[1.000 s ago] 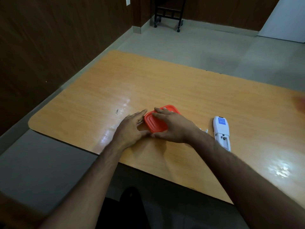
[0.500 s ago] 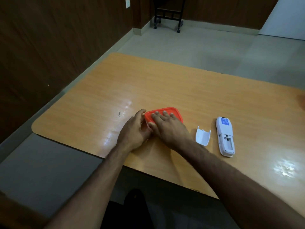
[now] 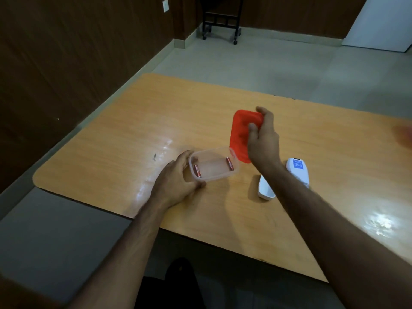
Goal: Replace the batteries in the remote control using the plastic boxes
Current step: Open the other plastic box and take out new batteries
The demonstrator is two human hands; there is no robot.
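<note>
A clear plastic box [image 3: 213, 172] stands open on the wooden table [image 3: 124, 139], with two red batteries [image 3: 229, 163] lying inside at opposite ends. My left hand [image 3: 176, 181] grips the box's left end. My right hand [image 3: 264, 139] holds the red lid [image 3: 240, 134] lifted and tilted just right of the box. The white remote control [image 3: 297, 171] lies face down at the right, partly behind my right forearm. Its white battery cover [image 3: 265, 190] lies loose beside it.
A reddish blur [image 3: 403, 134] sits at the table's far right edge. A black wheeled stand [image 3: 220, 21] is on the floor at the back by the dark wood wall. The table's near edge runs just under my forearms.
My right hand has pulled the red lid off the box and raised it to the right. The batteries inside now show. My left hand stays on the box.
</note>
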